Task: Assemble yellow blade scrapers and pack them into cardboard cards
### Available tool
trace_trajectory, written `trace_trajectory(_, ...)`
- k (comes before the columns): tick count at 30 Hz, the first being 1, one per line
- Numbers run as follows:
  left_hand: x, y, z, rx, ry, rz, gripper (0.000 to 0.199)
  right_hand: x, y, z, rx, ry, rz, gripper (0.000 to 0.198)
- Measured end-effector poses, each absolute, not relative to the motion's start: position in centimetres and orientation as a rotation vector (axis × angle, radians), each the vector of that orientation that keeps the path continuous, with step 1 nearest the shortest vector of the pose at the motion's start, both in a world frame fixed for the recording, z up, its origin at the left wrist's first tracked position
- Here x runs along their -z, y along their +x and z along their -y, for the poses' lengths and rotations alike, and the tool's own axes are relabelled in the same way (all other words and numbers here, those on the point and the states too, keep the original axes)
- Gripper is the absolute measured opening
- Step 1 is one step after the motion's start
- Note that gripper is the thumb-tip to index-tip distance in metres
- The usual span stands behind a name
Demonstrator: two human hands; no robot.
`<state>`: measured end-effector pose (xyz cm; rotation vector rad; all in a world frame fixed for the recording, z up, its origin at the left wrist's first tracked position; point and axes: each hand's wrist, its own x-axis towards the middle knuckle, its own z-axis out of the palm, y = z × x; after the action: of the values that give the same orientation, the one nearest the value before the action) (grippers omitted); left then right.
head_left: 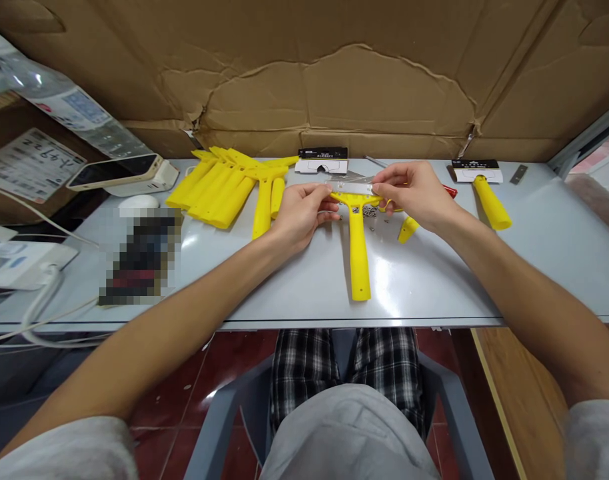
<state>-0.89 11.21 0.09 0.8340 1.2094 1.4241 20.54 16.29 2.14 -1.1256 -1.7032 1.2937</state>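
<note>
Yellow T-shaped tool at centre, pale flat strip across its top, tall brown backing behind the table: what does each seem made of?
Yellow T-shaped tool: probably moulded plastic, smooth; the colour is even throughout.
Pale flat strip: metal or clear plastic, glossy; its glare leaves it open.
Tall brown backing: most likely cardboard, matte; creases and fold lines show.
</note>
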Motion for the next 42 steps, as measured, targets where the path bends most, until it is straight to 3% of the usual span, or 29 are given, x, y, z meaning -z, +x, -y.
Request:
trace_trajectory(6, 0.0, -1.1, -11.4, -1.461, 0.841, -1.204, 0.028, -2.7, 20.5, -16.3, -1.446, -1.092, 1.530, 0.014)
trace_trajectory(13, 0.3, -1.3, -11.4, -1.483, 0.895, -1.195, 0.025, -2.5, 20.5, -16.4, -1.470, -1.088, 1.499, 0.023)
trace_trajectory(36, -0.7, -0.9, -10.8, -1.404, 0.897, -1.238, 0.025, -2.4, 20.3, -16.1, -1.441, -1.120, 1.529, 0.019)
trace_trajectory(42, -0.6, -0.7, -10.7, -1.435, 0.920, -1.239, 0.029, -2.3, 20.1, -15.8, -1.536, -1.116, 1.500, 0.028)
